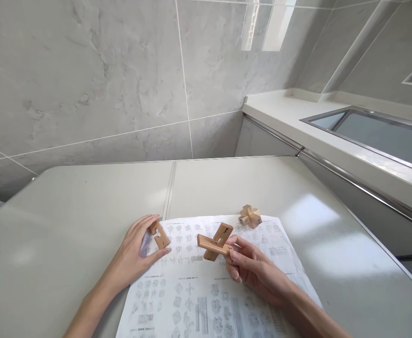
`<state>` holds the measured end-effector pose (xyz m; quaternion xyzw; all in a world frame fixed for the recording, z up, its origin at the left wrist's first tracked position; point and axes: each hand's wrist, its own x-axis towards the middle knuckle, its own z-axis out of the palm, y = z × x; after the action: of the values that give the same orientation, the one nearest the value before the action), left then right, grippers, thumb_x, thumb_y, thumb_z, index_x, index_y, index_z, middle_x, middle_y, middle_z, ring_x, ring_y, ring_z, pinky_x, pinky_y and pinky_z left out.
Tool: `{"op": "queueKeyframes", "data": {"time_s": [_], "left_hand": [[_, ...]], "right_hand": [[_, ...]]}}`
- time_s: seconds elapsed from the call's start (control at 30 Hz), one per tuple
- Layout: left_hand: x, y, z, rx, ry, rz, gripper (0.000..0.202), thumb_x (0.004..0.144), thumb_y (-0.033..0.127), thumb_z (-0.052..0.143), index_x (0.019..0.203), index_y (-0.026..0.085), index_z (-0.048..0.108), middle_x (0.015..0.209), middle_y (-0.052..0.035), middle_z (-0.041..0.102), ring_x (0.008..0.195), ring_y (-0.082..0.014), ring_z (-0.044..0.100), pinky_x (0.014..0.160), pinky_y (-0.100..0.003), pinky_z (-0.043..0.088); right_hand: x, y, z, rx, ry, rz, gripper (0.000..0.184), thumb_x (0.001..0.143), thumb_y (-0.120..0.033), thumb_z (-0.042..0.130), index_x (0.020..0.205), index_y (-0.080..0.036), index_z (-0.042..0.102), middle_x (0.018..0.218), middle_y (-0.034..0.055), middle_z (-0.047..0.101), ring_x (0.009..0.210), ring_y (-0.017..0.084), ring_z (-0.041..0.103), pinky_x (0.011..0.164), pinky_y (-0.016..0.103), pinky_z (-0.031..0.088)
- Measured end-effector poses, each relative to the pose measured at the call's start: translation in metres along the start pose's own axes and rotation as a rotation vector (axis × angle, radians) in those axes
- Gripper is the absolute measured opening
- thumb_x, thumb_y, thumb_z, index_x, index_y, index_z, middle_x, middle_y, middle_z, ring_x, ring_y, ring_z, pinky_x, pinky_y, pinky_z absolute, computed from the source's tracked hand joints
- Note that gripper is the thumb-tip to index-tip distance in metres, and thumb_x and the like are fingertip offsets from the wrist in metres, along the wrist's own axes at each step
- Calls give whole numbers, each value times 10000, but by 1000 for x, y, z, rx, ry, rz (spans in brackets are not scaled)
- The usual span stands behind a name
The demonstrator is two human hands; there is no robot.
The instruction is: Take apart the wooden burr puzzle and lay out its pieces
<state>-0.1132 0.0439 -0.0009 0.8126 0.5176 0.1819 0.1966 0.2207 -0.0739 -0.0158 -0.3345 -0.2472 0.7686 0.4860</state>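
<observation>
My left hand (135, 251) grips a flat wooden puzzle piece (162, 241) between thumb and fingers; it has an irregular cut-out along one side and a dark "1" near its lower end. In my right hand (250, 263), thumb and fingers pinch the end of two interlocked wooden puzzle pieces (211, 245), one passing crosswise through the slot of the other. A dark "3" shows on the upper end of the slotted piece. Both hands are above a printed instruction sheet (188, 267), with a gap between the held pieces.
Beyond my right hand, an assembled wooden burr puzzle (250, 217) sits at the sheet's far edge. Everything rests on a pale folding table (86, 202) with a seam across it. Behind is a grey tiled wall (121, 70); a white counter (279, 108) with a sink runs along the right.
</observation>
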Motion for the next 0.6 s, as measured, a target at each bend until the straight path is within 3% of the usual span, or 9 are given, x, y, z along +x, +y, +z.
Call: {"op": "queueKeyframes", "data": {"time_s": [0.17, 0.27, 0.43, 0.6], "left_hand": [[-4, 9, -4, -37, 41, 33, 694, 951, 614, 774, 1553, 364, 537, 1681, -86, 530, 1616, -425, 403, 1236, -670, 460], [-11, 31, -5, -108, 81, 153, 622, 968, 571, 787, 1524, 395, 570, 1609, -58, 605, 1543, -381, 524, 1237, -619, 494], [-12, 79, 0, -159, -60, 342, 876, 834, 576, 927, 1581, 393, 509, 1529, -90, 680, 1391, -373, 676, 1116, -540, 625], [-1, 102, 9, -288, 9, 534, 486, 911, 468, 896, 1302, 288, 668, 1214, -74, 796, 1141, -292, 783, 990, -432, 669]], "right_hand": [[0, 2, 1, 20, -13, 9, 421, 926, -473, 903, 1102, -214, 622, 781, -70, 531, 635, 98, 539, 626, 249, 362], [-1, 2, 3, 25, -22, 33, 423, 925, -475, 903, 1122, -209, 640, 760, -66, 548, 632, 105, 542, 626, 251, 367], [-1, 4, 7, 56, -60, 57, 430, 912, -474, 914, 1122, -187, 672, 713, -64, 563, 609, 104, 542, 620, 245, 395], [-1, 4, 8, 100, -98, 64, 418, 896, -478, 924, 1090, -195, 686, 773, -58, 561, 592, 97, 566, 592, 244, 423]]}}
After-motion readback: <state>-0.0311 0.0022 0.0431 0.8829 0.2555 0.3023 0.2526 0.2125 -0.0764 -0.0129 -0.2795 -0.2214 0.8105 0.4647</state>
